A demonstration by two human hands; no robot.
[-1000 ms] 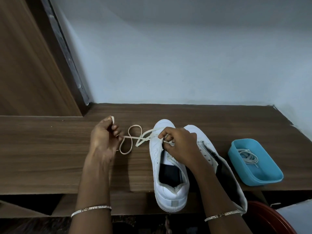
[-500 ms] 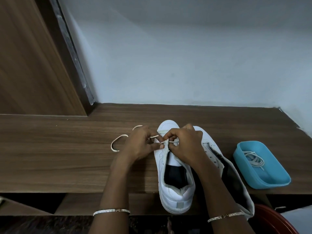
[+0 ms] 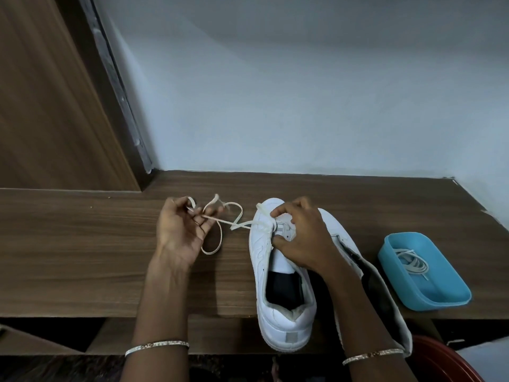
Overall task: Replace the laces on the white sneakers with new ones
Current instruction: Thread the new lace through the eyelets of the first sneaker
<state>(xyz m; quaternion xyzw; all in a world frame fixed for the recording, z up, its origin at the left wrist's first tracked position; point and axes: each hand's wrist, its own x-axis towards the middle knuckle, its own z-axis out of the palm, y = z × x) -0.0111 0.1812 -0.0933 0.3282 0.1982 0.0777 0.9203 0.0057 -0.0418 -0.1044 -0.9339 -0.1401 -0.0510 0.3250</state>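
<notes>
Left hand [image 3: 180, 232], palm up, fingers curled around the lace [image 3: 217, 245]; its loops lie just right of the fingertips and run to the white sneaker [image 3: 286, 321]. Right hand [image 3: 303, 241] grips that sneaker's eyelet area from above, the heel overhanging the table [image 3: 82, 257] edge below the wrist. Tabletop extends left of the left hand; right of the right hand lie a second sneaker [image 3: 348, 244] and a blue tray [image 3: 440, 303] holding a coiled lace [image 3: 411, 261].

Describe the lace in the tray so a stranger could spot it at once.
Look along the wooden counter to its right end, past the sneakers, to the blue tray. The lace lies coiled inside it, untouched; the other lace runs from the left hand to a sneaker.
</notes>
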